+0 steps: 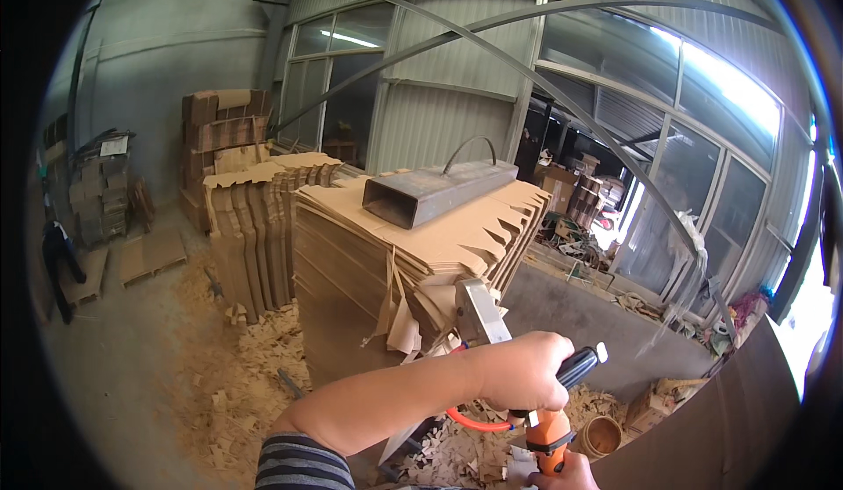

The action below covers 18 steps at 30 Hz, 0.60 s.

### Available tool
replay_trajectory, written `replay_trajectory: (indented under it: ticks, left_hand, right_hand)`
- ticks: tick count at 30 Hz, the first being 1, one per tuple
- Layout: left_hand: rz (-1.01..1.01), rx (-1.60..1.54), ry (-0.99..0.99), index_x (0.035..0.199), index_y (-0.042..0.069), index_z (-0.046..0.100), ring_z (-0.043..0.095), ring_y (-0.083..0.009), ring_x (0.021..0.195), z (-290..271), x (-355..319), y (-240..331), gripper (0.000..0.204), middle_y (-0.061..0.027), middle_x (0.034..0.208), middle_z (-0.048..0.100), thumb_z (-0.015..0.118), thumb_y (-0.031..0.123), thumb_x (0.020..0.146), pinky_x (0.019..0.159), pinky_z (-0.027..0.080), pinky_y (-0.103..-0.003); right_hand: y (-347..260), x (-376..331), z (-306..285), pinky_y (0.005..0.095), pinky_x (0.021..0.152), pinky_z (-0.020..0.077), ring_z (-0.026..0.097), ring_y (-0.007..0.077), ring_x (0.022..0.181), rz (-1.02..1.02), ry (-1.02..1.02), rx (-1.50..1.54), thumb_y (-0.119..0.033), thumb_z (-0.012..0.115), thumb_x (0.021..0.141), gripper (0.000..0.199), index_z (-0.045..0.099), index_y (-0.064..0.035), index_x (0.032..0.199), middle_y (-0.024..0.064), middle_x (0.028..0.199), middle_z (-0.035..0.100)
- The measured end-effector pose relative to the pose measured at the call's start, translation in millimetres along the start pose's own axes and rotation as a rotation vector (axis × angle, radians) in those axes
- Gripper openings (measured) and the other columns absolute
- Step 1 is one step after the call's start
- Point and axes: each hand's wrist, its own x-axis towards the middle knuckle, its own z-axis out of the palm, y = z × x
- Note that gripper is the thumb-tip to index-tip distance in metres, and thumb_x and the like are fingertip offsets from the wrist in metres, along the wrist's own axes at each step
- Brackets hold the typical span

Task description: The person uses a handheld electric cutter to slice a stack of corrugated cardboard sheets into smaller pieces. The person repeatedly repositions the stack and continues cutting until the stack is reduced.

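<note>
My left hand (527, 371), its arm reaching across from the lower left in a striped sleeve, is wrapped round the black side handle (578, 367) of an orange handheld power tool. At the lower edge, my right hand (571, 474) is closed round the tool's orange body (550, 442); part of that hand is cut off. The tool's grey metal head (481, 310) is against or very near the front corner of a tall stack of cut cardboard sheets (351, 218). Torn flaps (404, 332) hang from that corner. A red hose (479, 423) loops below my left wrist.
A rectangular steel tube with a curved handle (439, 193) lies on the stack. Another cardboard stack (250, 244) stands to the left, with scraps (263, 349) over the floor. A round bucket (601, 435) is at the lower right, near a large brown panel (729, 411). Pallets (151, 257) lie far left.
</note>
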Motion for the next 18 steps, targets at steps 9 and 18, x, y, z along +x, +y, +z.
replay_trajectory:
  ticks: [9,18]
  left_hand:
    - [-0.153,-0.067,-0.004,0.081,-0.002,0.05,0.053,-0.0144,0.057,-2,-9,-14,0.024,-0.007,0.065,0.053,0.061,0.014,0.067,0.052,0.044,-0.03]
    - [-0.054,-0.028,0.11,0.081,-0.004,0.05,0.056,-0.0252,0.06,25,-16,-23,0.024,-0.0141,0.066,0.057,0.06,0.012,0.067,0.056,0.044,-0.034]
  right_hand:
    - [-9,5,2,0.0295,0.053,0.046,0.056,0.0134,0.057,0.01,-0.155,0.119,-0.007,0.068,0.072,0.027,0.056,0.0036,0.093,0.0083,0.069,0.061]
    - [-15,10,8,0.0344,0.061,0.0484,0.059,0.0183,0.064,-0.049,-0.106,0.192,-0.01,0.068,0.069,0.027,0.059,0.0025,0.091,0.0115,0.072,0.063]
